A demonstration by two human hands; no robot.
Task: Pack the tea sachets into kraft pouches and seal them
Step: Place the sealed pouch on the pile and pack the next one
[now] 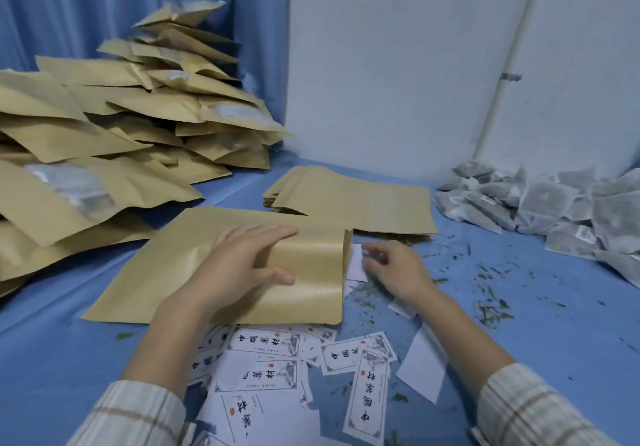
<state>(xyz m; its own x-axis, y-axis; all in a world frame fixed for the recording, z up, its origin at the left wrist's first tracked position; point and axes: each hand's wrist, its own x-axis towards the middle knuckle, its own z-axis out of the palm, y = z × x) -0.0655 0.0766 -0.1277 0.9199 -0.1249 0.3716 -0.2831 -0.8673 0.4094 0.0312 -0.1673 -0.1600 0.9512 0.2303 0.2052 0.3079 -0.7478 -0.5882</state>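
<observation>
A kraft pouch (194,265) lies flat on the blue table in front of me, its mouth pointing right. My left hand (242,262) grips the pouch near that mouth. My right hand (394,269) sits just right of the mouth, fingers pinched on a small white paper tag (356,262) that pokes out of the opening. A heap of grey mesh tea sachets (540,203) lies at the far right. A flat stack of empty kraft pouches (349,196) rests behind the pouch I hold.
A tall pile of filled kraft pouches (121,127) covers the left side. White printed labels (263,373) are scattered near the front edge. Loose tea leaf bits (491,307) litter the blue tabletop at right. A white wall with a pipe (505,71) stands behind.
</observation>
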